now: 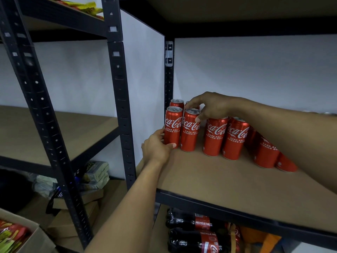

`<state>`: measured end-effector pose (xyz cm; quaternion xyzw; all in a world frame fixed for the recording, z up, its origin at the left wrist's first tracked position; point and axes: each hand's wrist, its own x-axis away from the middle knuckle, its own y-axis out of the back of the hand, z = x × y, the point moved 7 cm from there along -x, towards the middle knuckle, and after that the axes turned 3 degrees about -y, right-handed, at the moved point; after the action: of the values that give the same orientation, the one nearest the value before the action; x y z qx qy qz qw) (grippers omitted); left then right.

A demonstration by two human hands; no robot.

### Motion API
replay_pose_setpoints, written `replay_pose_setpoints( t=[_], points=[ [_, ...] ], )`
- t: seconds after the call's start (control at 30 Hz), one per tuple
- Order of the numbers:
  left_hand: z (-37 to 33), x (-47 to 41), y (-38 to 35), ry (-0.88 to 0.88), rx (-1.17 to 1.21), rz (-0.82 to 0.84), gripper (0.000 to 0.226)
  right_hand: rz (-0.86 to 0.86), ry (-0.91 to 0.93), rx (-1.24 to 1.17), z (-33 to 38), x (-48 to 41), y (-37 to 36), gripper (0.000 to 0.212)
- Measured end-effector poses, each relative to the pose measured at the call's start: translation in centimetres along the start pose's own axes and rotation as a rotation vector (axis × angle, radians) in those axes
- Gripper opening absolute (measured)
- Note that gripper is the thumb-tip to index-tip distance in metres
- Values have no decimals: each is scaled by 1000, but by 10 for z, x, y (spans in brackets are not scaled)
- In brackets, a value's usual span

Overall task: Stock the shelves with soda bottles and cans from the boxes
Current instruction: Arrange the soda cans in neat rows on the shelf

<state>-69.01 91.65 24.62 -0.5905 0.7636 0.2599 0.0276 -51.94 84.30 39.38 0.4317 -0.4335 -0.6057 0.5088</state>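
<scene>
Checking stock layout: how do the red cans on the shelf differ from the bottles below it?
The red cans stand upright on the shelf; the bottles lie on their sides below. The cans are red-bodied; the bottles are dark with red labels. Both carry white lettering on red.

A white wall point(255, 70) is seen behind and above the fingers point(164, 133). Yellow and green snack packets point(85, 6) are laid high up to their left. Well below and left, pale green packs point(96, 172) are stacked on flattened cartons point(73, 216). Further down-left, red and green packets are held in an open carton point(34, 232).
</scene>
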Motion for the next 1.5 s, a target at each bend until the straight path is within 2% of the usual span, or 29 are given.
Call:
replay_pose_setpoints(
  t=[0.37, 0.57, 0.67, 0.77, 0.9, 0.97, 1.0, 1.13, 1.23, 1.33, 1.5],
  points=[
    [-3, 3, 0, -11, -66, 11, 72, -22, -21, 18, 0, -1, -1, 59],
    [-8, 5, 1, -22, -15, 42, 74, -47, -48, 68, -8, 20, 8, 72],
    [-15, 11, 6, -37, 3, -48, 74, -115, -84, 148, -29, 45, 26, 66],
    [-44, 24, 12, -266, -116, -187, 58, -114, -137, 173, -56, 72, 39, 57],
    [-109, 37, 3, -675, -241, -227, 40, -90, -184, 181, -79, 96, 49, 51],
    [-147, 34, -8, -819, -286, -151, 35, -53, -198, 184, -85, 101, 48, 54],
    [-163, 29, -15, -837, -313, -67, 35, -38, -198, 181, -86, 102, 47, 56],
    [-192, 5, -54, -697, -646, 326, 57, -22, -164, 158, -85, 100, 39, 56],
    [-187, -9, -74, -617, -838, 511, 70, -31, -149, 163, -86, 97, 33, 57],
    [-184, -15, -82, -577, -882, 568, 69, -41, -135, 161, -88, 96, 33, 55],
    [-184, -17, -87, -535, -823, 551, 65, -33, -146, 127, -94, 99, 35, 56]
  ],
)
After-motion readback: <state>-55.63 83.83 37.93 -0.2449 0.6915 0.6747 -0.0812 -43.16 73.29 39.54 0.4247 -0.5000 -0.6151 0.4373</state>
